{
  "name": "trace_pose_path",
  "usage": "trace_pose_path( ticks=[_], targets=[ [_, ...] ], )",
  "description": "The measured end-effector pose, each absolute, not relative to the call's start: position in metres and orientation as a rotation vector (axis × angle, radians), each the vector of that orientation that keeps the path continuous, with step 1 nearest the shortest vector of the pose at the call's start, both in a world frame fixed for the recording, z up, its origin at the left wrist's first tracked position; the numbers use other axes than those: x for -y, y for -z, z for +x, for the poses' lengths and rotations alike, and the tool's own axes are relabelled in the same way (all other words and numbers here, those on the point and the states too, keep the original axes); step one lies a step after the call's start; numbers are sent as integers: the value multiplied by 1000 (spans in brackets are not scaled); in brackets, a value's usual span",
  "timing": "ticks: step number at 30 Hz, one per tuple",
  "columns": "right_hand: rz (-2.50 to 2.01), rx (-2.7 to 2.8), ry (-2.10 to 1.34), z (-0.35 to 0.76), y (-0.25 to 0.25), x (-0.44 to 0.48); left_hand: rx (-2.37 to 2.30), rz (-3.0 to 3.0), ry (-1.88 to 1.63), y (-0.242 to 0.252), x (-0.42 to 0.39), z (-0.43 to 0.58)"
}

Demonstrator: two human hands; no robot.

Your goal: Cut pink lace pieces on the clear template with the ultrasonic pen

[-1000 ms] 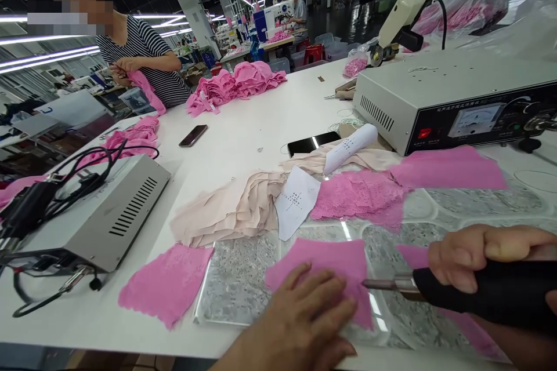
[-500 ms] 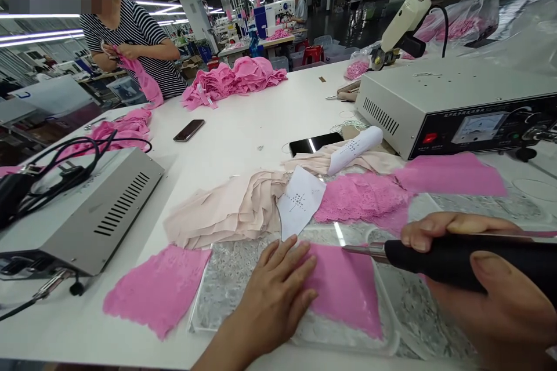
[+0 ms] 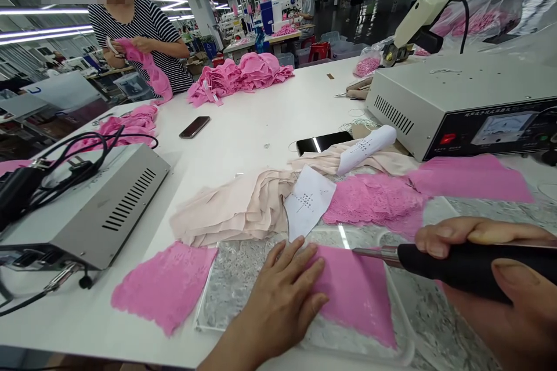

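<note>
My left hand (image 3: pixel 282 295) lies flat with its fingers spread on the left part of a pink fabric piece (image 3: pixel 357 295). That piece rests on a clear plastic lid-like tray (image 3: pixel 235 281) over a grey speckled surface. In my right hand (image 3: pixel 487 266) is a handheld ultrasonic welder (image 3: pixel 452 266) with a black handle and thin metal tip. The tip is at the fabric's upper edge; whether it touches cannot be made out. Left of the tray lies a scalloped pink lace piece (image 3: pixel 167 281). Behind are a white paper template (image 3: pixel 308 200) with small holes and pink lace pieces (image 3: pixel 374 200).
Beige fabric pieces (image 3: pixel 230 208) lie behind the tray. Metal control boxes stand at left (image 3: pixel 108 203) and right (image 3: pixel 435 90). Two phones, one at left (image 3: pixel 194 127) and one at right (image 3: pixel 322 144), lie on the white table. Across it, a person (image 3: pixel 139 40) handles pink fabric near a pink pile (image 3: pixel 241 78).
The whole scene has shifted slightly right in view as my head turned. Both hands keep nearly the same place on the fabric, with the welder tip still at its upper edge.
</note>
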State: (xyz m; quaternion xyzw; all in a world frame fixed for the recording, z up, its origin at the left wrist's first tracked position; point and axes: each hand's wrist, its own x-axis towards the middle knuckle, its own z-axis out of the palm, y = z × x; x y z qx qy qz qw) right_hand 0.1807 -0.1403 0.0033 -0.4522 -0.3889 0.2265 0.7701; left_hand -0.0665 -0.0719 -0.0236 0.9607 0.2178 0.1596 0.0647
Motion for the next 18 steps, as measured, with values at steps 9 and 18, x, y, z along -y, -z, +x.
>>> trace_pose_path(
  ticks=[9,18],
  targets=[
    [-941,834,-527,161,-20,128,-661,2916,-478,25,72,-66],
    [-973,811,-537,157,-17,125,-690,2863,-566,26,74,-66]
  ],
)
